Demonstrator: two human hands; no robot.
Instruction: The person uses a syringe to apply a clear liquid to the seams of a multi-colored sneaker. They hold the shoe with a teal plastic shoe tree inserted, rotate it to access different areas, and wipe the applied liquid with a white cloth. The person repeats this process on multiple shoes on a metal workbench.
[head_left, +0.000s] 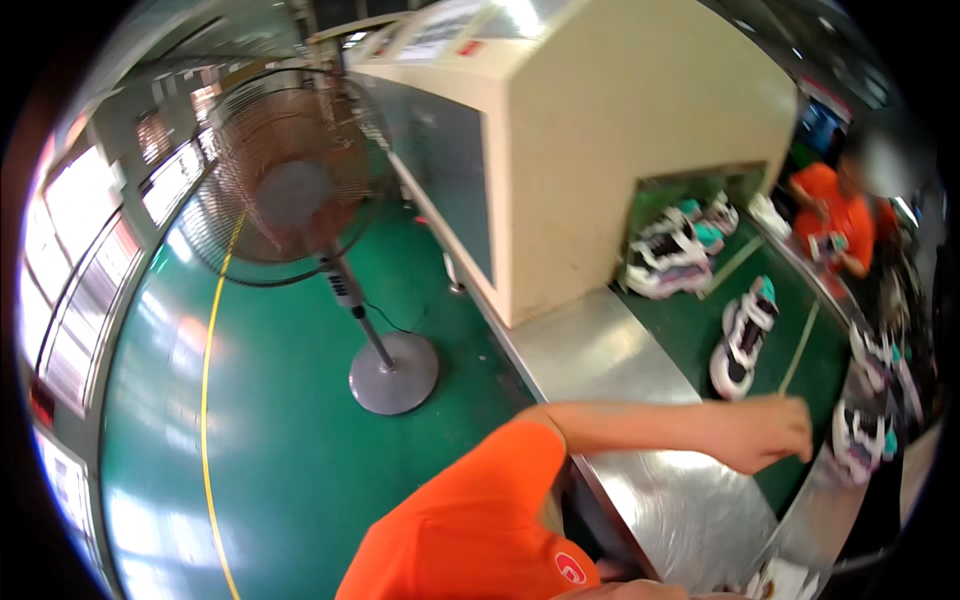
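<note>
My left arm, in an orange sleeve, reaches across a metal ledge to the right. At its end my left hand (768, 436) hovers above the green conveyor belt, its fingers curled in and somewhat blurred, with nothing visible in them. Just beyond the hand a white, black and teal sneaker (745, 340) lies on the belt, apart from my fingers. Farther back, several similar sneakers (675, 255) sit at the opening of a large cream machine (600, 130). Another sneaker (862, 440) rests on the belt's far side ledge, right of my hand. My right hand is out of sight.
A metal ledge (590, 350) runs along the belt (660, 320). At left, a pedestal fan (295, 190) stands on the green floor (290, 480), near a yellow line (207, 400). Across the belt, a co-worker in orange (835, 215) handles a shoe. More sneakers (872, 360) lie at right.
</note>
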